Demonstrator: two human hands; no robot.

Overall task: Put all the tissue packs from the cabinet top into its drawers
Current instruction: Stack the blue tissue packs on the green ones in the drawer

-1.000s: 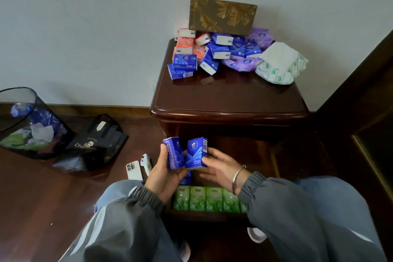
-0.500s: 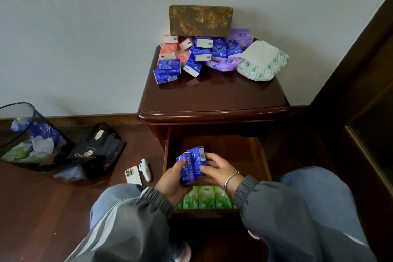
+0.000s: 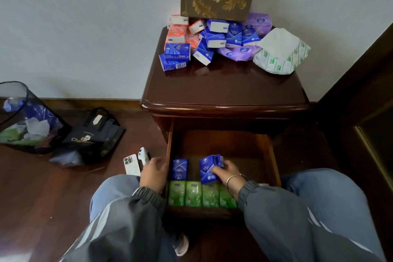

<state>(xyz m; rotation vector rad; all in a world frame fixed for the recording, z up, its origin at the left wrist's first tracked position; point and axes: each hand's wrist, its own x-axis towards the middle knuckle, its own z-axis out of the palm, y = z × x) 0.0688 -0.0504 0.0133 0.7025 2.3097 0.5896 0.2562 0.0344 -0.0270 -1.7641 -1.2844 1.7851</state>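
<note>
In the head view, the right hand (image 3: 228,173) has its fingers curled round blue tissue packs (image 3: 209,168) inside the open drawer (image 3: 270,155), just behind a row of green tissue packs (image 3: 193,195). The left hand (image 3: 154,173) sits at the drawer's left wall, beside an upright blue pack (image 3: 179,169). Whether its fingers hold that pack cannot be told. A heap of tissue packs (image 3: 212,38) lies on the cabinet's surface (image 3: 223,87).

Looks like a bedroom at home: dark wooden bedside cabinet (image 3: 223,91) against a plain white wall (image 3: 85,27), wooden floor (image 3: 32,187), mesh waste bin (image 3: 42,117), black shopping bag (image 3: 93,134), phone (image 3: 131,165) lying on the floor.
</note>
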